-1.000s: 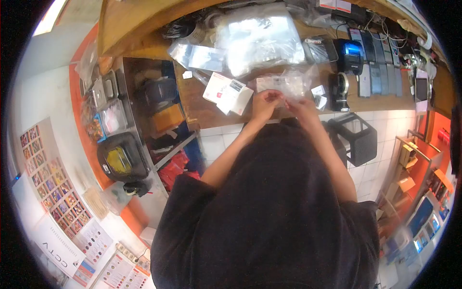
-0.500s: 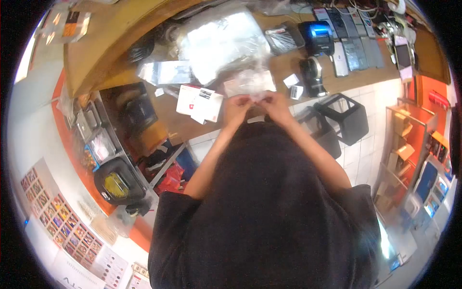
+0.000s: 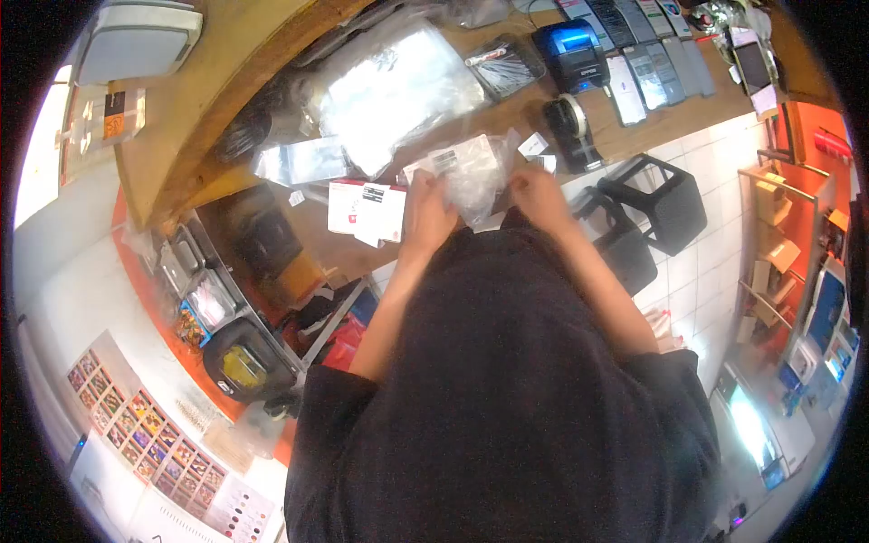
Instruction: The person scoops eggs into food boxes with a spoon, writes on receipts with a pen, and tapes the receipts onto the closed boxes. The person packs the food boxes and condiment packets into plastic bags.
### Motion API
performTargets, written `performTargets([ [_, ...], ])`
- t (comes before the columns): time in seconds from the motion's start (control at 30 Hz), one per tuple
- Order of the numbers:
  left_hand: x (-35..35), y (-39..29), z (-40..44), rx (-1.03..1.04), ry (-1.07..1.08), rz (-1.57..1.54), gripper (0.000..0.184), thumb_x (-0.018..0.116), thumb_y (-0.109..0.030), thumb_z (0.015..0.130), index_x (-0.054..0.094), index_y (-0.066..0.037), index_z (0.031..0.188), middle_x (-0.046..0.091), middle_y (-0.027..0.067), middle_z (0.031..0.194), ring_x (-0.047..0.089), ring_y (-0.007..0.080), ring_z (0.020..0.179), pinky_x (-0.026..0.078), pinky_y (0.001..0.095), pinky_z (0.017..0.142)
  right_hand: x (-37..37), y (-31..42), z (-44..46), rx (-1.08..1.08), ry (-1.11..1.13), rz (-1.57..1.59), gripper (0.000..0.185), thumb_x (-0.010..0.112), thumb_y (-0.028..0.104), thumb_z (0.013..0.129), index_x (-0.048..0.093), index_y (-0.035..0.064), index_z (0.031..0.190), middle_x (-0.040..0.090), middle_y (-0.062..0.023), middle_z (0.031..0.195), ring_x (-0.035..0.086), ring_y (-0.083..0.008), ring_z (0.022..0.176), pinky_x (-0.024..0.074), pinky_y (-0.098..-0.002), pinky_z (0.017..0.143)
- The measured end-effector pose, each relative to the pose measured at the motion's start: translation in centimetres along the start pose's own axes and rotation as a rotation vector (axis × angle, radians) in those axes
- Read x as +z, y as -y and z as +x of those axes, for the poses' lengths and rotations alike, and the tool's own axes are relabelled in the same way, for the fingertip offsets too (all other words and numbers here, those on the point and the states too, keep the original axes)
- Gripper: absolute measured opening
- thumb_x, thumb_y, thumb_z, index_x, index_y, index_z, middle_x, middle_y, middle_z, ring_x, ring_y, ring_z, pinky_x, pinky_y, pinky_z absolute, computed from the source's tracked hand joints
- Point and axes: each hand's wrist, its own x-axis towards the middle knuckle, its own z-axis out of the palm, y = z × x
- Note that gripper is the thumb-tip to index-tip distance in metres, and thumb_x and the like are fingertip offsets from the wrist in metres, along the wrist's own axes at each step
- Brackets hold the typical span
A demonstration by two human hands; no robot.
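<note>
A crumpled clear plastic bag [image 3: 475, 181] lies at the bench's front edge, between my two hands. My left hand [image 3: 432, 210] is at the bag's left side, fingers curled, just right of a white box with red print [image 3: 366, 212]. At the bag's right side is my right hand [image 3: 538, 195], its fingers bent together and blurred. What either hand pinches is too small to make out. Partly under the bag lies another pale box [image 3: 447, 161] with a dark label. Small white labels [image 3: 533, 145] rest behind my right hand.
Behind are a stack of clear plastic sleeves [image 3: 398, 90], a small black printer [image 3: 572, 56] and a tape dispenser [image 3: 572, 131]. Several phones [image 3: 648, 76] lie in rows at the back right. Black stools [image 3: 654, 204] stand on the tiled floor below the bench edge.
My hands were close together and have moved apart, with the plastic bag now spread between them. The view has shifted, so the bench items appear farther left.
</note>
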Motion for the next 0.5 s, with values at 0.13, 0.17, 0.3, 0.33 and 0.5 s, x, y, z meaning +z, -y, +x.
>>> performTargets([
  [0.13, 0.7, 1.1, 0.0, 0.396, -0.195, 0.158, 0.049, 0.062, 0.002, 0.070, 0.061, -0.002, 0.119, 0.050, 0.0154, 0.136, 0.047, 0.0353, 0.127, 0.036, 0.0477, 0.107, -1.8, -1.2, 0.1, -0.083, -0.184, -0.436, 0.033, 0.065, 0.009, 0.080, 0.062, 0.0070, 0.113, 0.056, -0.0180, 0.118, 0.055, -0.0366, 0.111, 0.0476, -0.0455, 0.090],
  [0.17, 1.5, 1.8, 0.0, 0.434, -0.187, 0.136, 0.048, 0.061, 0.003, 0.070, 0.062, -0.003, 0.118, 0.053, 0.0141, 0.133, 0.047, 0.0340, 0.128, 0.033, 0.0487, 0.109, -1.0, -2.3, 0.2, -0.053, -0.165, -0.535, 0.038, 0.066, 0.009, 0.080, 0.060, 0.0082, 0.117, 0.053, -0.0183, 0.121, 0.052, -0.0369, 0.114, 0.0468, -0.0455, 0.091],
  [0.3, 2.3, 2.4, -0.1, 0.469, -0.228, 0.055, 0.047, 0.059, 0.006, 0.072, 0.062, -0.005, 0.119, 0.059, 0.0134, 0.128, 0.047, 0.0325, 0.129, 0.031, 0.0493, 0.112, 1.3, -6.5, 0.7, -0.031, -0.106, -0.565, 0.047, 0.069, 0.005, 0.076, 0.057, 0.0073, 0.122, 0.051, -0.0197, 0.123, 0.053, -0.0385, 0.113, 0.0477, -0.0457, 0.091],
  [0.33, 2.5, 2.5, -0.2, 0.459, -0.231, 0.054, 0.047, 0.059, 0.006, 0.072, 0.062, -0.005, 0.119, 0.059, 0.0134, 0.128, 0.047, 0.0325, 0.129, 0.031, 0.0493, 0.112, 1.5, -7.1, 0.6, -0.037, -0.098, -0.566, 0.047, 0.069, 0.005, 0.076, 0.057, 0.0073, 0.122, 0.051, -0.0197, 0.123, 0.053, -0.0385, 0.113, 0.0477, -0.0457, 0.091],
  [0.5, 2.8, 3.3, 0.0, 0.463, -0.234, 0.034, 0.053, 0.060, 0.005, 0.071, 0.058, -0.001, 0.123, 0.058, 0.0181, 0.127, 0.047, 0.0354, 0.128, 0.033, 0.0474, 0.110, 0.3, -6.5, -0.2, 0.020, -0.173, -0.172, 0.036, 0.069, 0.000, 0.075, 0.063, 0.0008, 0.110, 0.057, -0.0221, 0.112, 0.059, -0.0421, 0.104, 0.0490, -0.0470, 0.089],
])
